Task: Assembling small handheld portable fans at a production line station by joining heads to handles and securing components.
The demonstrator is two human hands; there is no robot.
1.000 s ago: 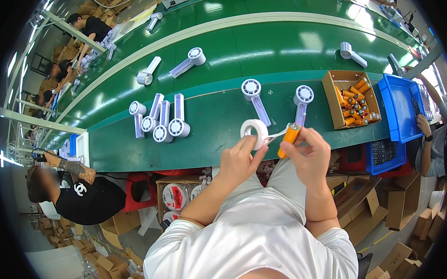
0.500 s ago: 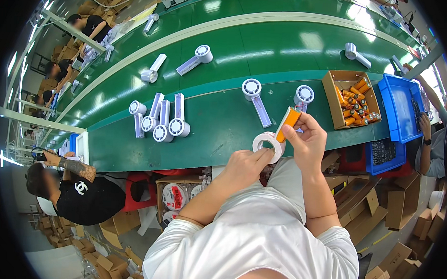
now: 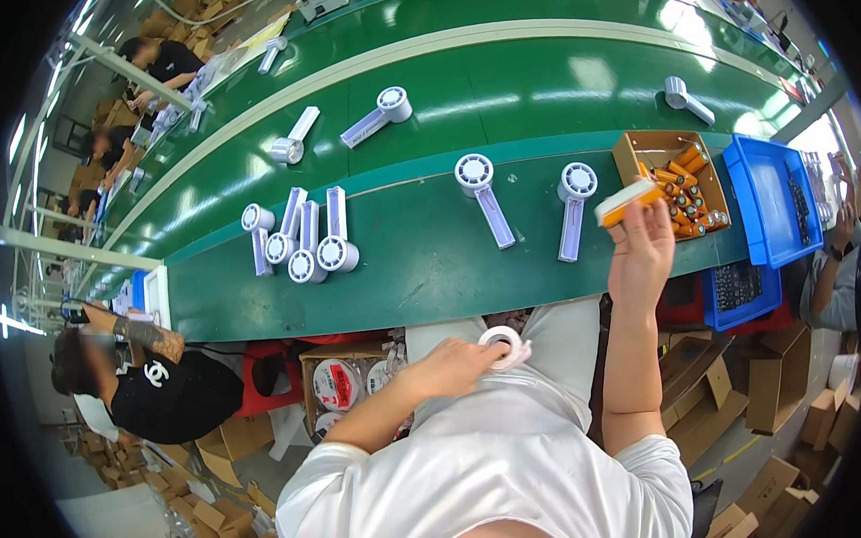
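Note:
My right hand (image 3: 643,248) is raised over the table's right part, fingers closed round an orange cylindrical battery (image 3: 625,215) that has a white strip along its upper side. Close by on its left lies a pale handheld fan (image 3: 572,217) with a round head and an open handle channel. A second such fan (image 3: 490,207) rests further left. Low over my lap, my left hand (image 3: 454,367) grips a roll of white tape (image 3: 514,334); a loose end hangs at the roll's right side. Some left fingertips are hidden by the roll.
Behind my right hand stands a cardboard box (image 3: 631,160) of orange batteries, with a blue tray (image 3: 748,199) beside it. Several fans (image 3: 303,255) cluster on the table's left. More lie on the green surface (image 3: 475,90) beyond. Co-workers sit at left and right.
My right hand has carried the battery up and right, away from the tape roll, and its white strip now shows. My left hand has drawn the roll down toward my lap.

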